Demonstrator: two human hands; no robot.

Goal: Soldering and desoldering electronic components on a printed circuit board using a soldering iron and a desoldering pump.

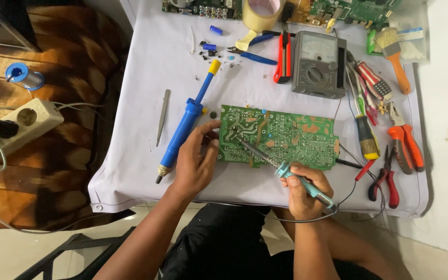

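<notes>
A green circuit board (pixel 286 137) lies solder side up on a white cloth (pixel 146 67). My right hand (pixel 304 189) grips a soldering iron (pixel 307 185) with a teal handle, its metal tip resting on the left part of the board. My left hand (pixel 195 158) holds the board's left edge, thumb and fingers pinching near a small dark part. A blue desoldering pump (pixel 185 122) with a yellow plunger lies just left of that hand.
Metal tweezers (pixel 163 116) lie at the left. A grey analogue multimeter (pixel 318 62), orange cutter, tape roll (pixel 260 13), brush, screwdrivers and red-handled pliers (pixel 405 148) crowd the back and right. A power strip (pixel 19 127) and solder spool (pixel 21 75) sit on the brown surface at the left.
</notes>
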